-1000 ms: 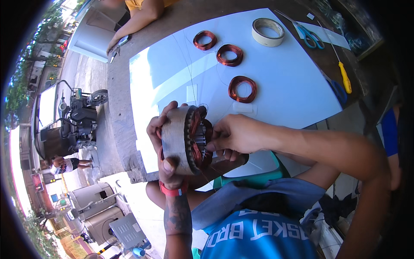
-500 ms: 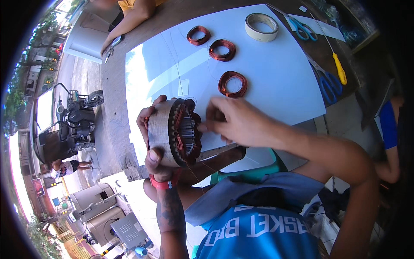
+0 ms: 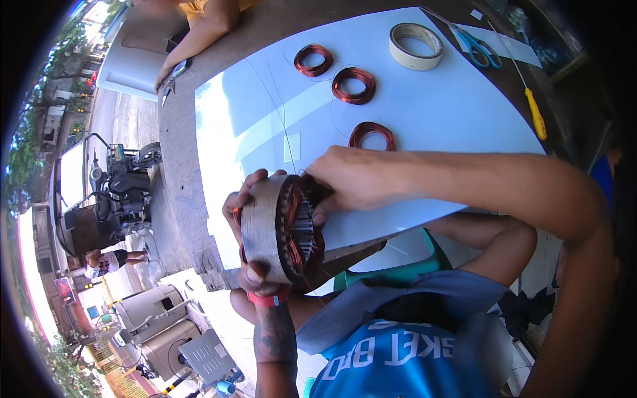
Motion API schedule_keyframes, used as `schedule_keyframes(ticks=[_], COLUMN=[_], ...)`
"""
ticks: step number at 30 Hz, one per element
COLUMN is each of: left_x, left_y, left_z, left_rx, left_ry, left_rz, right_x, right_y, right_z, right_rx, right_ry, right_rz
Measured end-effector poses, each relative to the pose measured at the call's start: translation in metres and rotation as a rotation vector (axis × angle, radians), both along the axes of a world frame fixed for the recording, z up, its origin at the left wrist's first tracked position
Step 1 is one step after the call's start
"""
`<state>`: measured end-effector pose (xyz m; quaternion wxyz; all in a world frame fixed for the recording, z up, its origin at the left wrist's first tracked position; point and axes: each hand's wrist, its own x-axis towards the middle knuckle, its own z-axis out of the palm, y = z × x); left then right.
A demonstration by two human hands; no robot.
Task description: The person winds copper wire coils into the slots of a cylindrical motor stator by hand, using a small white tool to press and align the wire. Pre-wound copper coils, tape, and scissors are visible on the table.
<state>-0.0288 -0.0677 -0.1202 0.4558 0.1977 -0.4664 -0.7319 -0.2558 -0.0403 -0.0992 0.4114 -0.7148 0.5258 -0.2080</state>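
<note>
My left hand (image 3: 260,277) grips a round metal motor stator (image 3: 261,229) from the left, fingers over its far side and thumb on the near side. Copper windings (image 3: 292,215) fill the slots on its open face, which is turned to the right. My right hand (image 3: 355,179) reaches across from the right, its curled fingers closed at the upper part of the windings. What the fingertips pinch is partly hidden. Thin loose wires trail from the stator. Beyond it, three copper wire coils (image 3: 367,96) lie on a white sheet (image 3: 424,99).
A tape roll (image 3: 415,63) sits at the sheet's far edge. Teal-handled scissors (image 3: 479,52) and a yellow-handled screwdriver (image 3: 535,116) lie at the far right. Another person's arm (image 3: 206,43) rests on the table at the far left. A green stool (image 3: 431,259) stands below the table edge.
My right hand has moved from just off the stator's face onto its upper windings. The whole view has shifted, and my right forearm now covers the blue-handled scissors.
</note>
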Motion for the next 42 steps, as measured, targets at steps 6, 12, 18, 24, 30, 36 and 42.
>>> schedule_keyframes(ticks=[6, 12, 18, 24, 30, 36, 42], left_x=[-0.002, 0.003, 0.07, 0.113, 0.089, -0.019, -0.028], left_y=[0.005, 0.001, -0.006, 0.004, -0.066, -0.189, -0.218], left_z=[0.0, 0.002, 0.016, 0.018, 0.028, 0.004, -0.016], left_rx=[-0.047, -0.11, -0.484, -0.696, -0.903, -1.351, -1.402], left_ry=[0.061, 0.029, -0.404, -1.137, -1.155, -1.145, -1.271], left_rz=[0.043, -0.026, 0.37, 0.405, 0.346, 0.365, 0.284], right_x=[0.003, -0.005, -0.022, -0.022, -0.028, -0.03, -0.026], right_y=[0.007, 0.049, 0.117, 0.128, 0.127, 0.119, 0.11], right_z=[-0.018, 0.005, -0.006, -0.024, -0.023, -0.029, -0.028], right_rx=[-0.116, -0.004, -0.474, -0.482, -0.47, -0.484, -0.403], right_ry=[-0.217, -0.274, 0.152, 0.378, 0.346, 0.267, 0.171], right_rz=[-0.032, -0.25, -0.527, -0.537, -0.521, -0.594, -0.833])
